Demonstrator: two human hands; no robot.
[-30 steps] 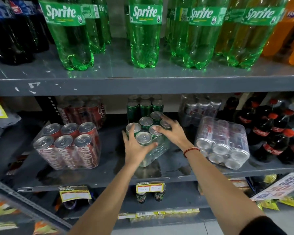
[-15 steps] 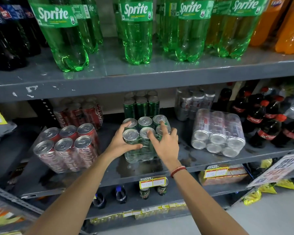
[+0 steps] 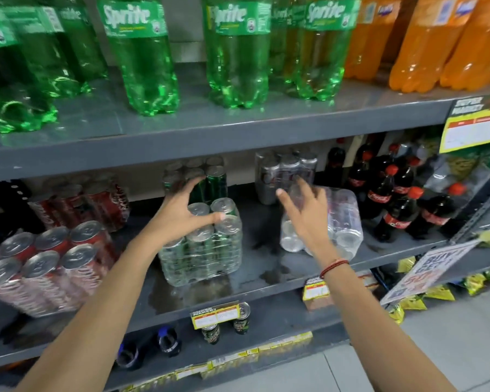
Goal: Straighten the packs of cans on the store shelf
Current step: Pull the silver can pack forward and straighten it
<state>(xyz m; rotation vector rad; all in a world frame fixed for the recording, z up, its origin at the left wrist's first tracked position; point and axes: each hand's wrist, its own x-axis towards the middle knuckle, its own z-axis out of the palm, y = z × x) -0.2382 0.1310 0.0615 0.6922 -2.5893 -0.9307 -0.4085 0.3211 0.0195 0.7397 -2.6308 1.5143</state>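
A shrink-wrapped pack of green cans stands near the front of the middle shelf. My left hand rests on its top at the back left, fingers spread and thumb across a can lid. My right hand hovers open in front of a pack of silver cans that lies tilted to the right of the green pack. A pack of red cola cans leans at the left. Further packs stand behind: red, green and silver.
Small cola bottles crowd the right end of the same shelf. Big Sprite bottles and orange soda bottles fill the shelf above. A yellow price tag and a promo sign hang off the shelf's front edge.
My right hand has left the green pack and moved right, in front of the silver pack. My left hand stays on the green pack, which now stands squarer. The view has shifted right.
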